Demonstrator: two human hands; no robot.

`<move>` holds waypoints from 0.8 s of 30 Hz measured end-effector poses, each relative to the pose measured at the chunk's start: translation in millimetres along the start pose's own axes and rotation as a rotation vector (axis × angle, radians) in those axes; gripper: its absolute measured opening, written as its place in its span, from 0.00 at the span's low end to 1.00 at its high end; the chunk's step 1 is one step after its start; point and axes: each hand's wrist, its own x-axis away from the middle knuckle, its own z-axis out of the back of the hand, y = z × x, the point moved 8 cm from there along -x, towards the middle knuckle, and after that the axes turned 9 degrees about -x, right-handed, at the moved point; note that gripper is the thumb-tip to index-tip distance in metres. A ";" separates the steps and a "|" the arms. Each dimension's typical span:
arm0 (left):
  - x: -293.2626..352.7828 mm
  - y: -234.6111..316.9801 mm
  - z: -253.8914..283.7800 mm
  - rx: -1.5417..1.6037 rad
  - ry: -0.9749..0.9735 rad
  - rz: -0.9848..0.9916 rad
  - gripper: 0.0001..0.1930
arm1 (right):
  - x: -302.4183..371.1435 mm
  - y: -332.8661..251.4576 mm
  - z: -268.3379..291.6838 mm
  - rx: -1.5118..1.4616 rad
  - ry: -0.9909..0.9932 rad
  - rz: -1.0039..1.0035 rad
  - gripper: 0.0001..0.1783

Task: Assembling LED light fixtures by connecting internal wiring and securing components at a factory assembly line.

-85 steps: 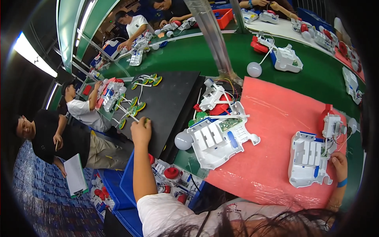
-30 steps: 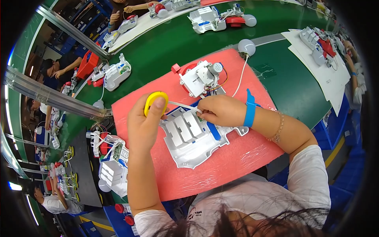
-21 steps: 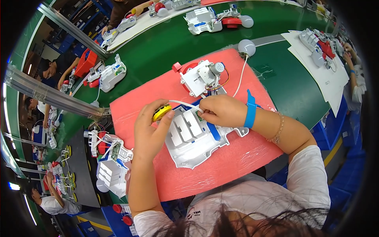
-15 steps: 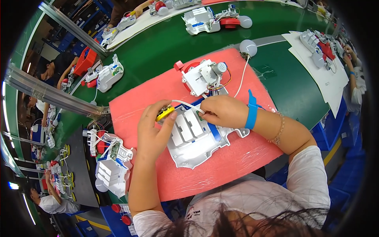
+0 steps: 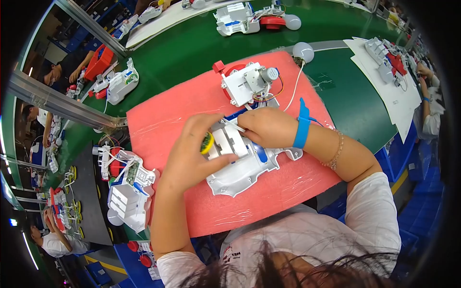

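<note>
My left hand (image 5: 188, 149) is curled around a round part with a yellow rim (image 5: 207, 143), partly hidden in the palm. Its thumb stretches out over the white plastic housing (image 5: 233, 175), while the fingers reach the white cable (image 5: 232, 125). My right hand (image 5: 266, 127) pinches that cable above the housing; its fingertips are partly hidden. The housing lies hollow side up, with pale rectangular compartments and blue pieces. Beyond it rests a white gearbox-like unit (image 5: 248, 84) with a silver motor and coloured wires.
A pink foam mat (image 5: 168, 115) lies under the work. White half-shells with wires stand at left (image 5: 129, 192) and on the green belt (image 5: 122, 86). A white bulb-shaped part (image 5: 303, 52) sits at the mat's far corner. A metal rail (image 5: 67, 105) crosses the left side. Other people work nearby.
The left thumb has spread away from the yellow-rimmed part, and the left fingers have moved up to the cable. The part has turned within the hand. My right hand still pinches the cable.
</note>
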 end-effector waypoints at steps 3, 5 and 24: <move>2.9 1.6 -8.4 -0.022 -0.030 -0.002 0.36 | 2.4 -0.6 -2.8 0.025 0.040 0.024 0.06; 2.6 2.2 -7.5 -0.016 -0.052 0.029 0.37 | 4.3 -1.8 -1.0 0.014 0.016 -0.014 0.07; 68.3 -46.0 58.3 0.720 0.359 0.574 0.26 | -113.8 112.3 133.8 0.490 0.495 0.099 0.21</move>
